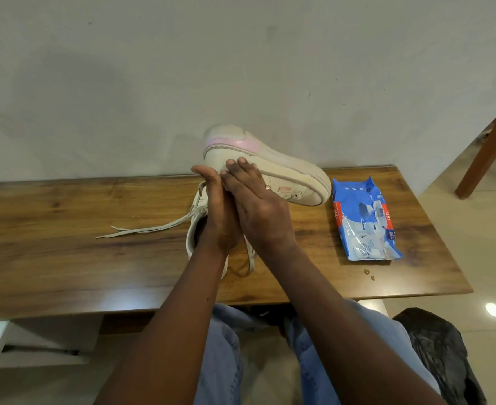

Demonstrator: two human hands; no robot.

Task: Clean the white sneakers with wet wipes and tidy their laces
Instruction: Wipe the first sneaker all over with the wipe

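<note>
— Where are the shoes, from where you stand?

— One white sneaker (281, 171) stands tilted at the back of the counter (65, 244). Its heel, with a pink patch, is up near the wall, and the toe points down towards the wipes. The right grip (258, 211) has straight fingers, and the tips touch the side of this sneaker. The second sneaker (192, 238) lies on the counter, mostly hidden under both wrists.

— And the other hand?

— The left grip (219, 209) is flat too, fingers straight, palm pressed against the right one. Neither is clamped on anything I can see. If something is between the palms, I cannot tell.

— The laces?

— Untied. One lace (141, 229) runs out to the left over the wood.

— What else is around?

— A blue wipes pack (363, 220) lies just to the right of the tilted sneaker, not touching it. It has a red band with white figures, too blurred to read. A wooden leg (486, 147) slants at the far right, and a dark bag (439, 361) sits on the floor.
</note>
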